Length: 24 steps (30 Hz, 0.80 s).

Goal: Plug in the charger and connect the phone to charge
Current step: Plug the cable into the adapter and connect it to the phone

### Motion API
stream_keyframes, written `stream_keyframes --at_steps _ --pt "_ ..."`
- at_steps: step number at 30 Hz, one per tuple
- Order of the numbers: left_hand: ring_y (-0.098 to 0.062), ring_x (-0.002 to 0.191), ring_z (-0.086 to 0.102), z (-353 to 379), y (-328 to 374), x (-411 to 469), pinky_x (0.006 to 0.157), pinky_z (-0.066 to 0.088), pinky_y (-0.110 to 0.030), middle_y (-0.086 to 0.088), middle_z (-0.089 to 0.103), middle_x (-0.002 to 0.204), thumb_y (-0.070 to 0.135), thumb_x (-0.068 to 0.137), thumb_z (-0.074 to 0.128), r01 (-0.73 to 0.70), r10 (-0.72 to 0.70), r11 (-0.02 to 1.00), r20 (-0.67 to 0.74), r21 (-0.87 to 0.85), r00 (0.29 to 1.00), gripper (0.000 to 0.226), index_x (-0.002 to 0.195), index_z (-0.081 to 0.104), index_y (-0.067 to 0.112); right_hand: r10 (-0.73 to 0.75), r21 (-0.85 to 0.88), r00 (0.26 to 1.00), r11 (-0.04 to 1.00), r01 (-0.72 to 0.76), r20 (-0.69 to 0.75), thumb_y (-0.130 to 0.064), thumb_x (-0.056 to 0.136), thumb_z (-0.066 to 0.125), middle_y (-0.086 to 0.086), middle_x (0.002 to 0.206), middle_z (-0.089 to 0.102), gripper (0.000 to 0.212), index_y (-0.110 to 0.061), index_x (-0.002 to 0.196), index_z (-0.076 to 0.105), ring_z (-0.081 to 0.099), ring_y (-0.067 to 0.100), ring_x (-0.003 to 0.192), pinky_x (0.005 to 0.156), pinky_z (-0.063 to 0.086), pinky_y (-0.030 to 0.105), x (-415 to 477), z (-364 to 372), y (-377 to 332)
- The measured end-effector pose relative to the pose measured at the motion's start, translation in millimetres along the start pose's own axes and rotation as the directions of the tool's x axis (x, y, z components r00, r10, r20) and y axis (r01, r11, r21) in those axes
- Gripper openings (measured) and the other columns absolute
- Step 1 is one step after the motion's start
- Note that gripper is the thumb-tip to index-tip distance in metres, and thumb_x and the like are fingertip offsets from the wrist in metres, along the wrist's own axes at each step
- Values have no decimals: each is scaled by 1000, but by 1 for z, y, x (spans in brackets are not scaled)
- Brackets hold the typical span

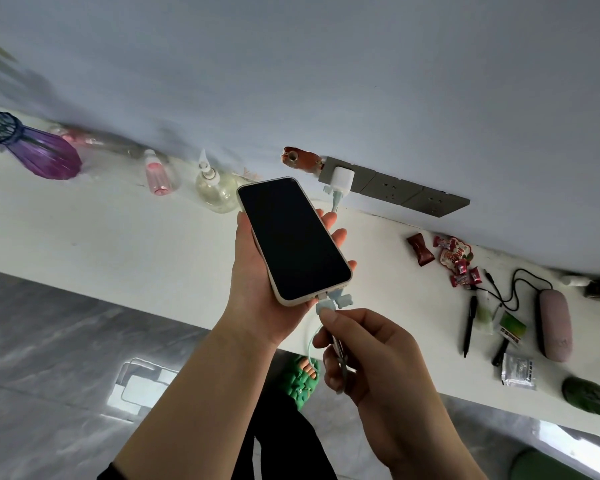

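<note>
A person's view down at their own two hands in front of a white counter (125, 233) set against a pale wall.

The left hand (257, 289) cradles the phone (293, 239) from beneath, screen up and dark, thumb along its left edge and fingertips curled over the right edge. The phone hangs in the air above the counter, its top end pointing toward the wall.

The right hand (368, 351) is just below the phone's bottom edge. Its thumb and forefinger pinch the pale blue plug (324, 306) of the cable (309, 344), and the other fingers are curled loosely around the slack. The plug's tip sits at the phone's port — whether it is fully seated cannot be told, and the dark screen gives no sign of charging.

The white charger (342, 180) is already in the socket (388, 187), a grey strip on the wall, with the cable leaving its lower end.

To finish well, the plug likely needs a straight push along the phone's length while the left hand braces against it — no twisting or bending at the port. The pinch should stay on the plug body, not the thin cable.

Bottles, sweets and pens lie further along the counter, well apart from the hands.
</note>
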<state>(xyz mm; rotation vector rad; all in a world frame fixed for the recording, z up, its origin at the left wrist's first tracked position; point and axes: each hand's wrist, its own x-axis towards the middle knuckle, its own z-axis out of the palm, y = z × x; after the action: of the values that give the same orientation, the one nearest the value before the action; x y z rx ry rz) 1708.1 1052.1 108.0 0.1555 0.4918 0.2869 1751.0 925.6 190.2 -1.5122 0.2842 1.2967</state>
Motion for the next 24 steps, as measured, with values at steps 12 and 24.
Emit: stream_keyframes --at_steps 12,24 --pt "-23 114 65 -3 3 -2 85 56 -48 -1 71 118 70 89 20 10 -10 998 4 69 1000 70 114 69 25 28 242 1000 970 -30 15 -23 65 76 7 60 64 15 -10 60 70 53 12 46 44 46 21 2 8 10" --pt "-24 115 64 -4 0 -6 83 56 -47 -4 67 125 73 86 24 35 -33 994 -22 101 999 75 124 61 20 1 286 1000 958 -4 12 -20 69 74 7 60 65 14 -8 63 72 57 12 49 49 50 19 8 5 21"
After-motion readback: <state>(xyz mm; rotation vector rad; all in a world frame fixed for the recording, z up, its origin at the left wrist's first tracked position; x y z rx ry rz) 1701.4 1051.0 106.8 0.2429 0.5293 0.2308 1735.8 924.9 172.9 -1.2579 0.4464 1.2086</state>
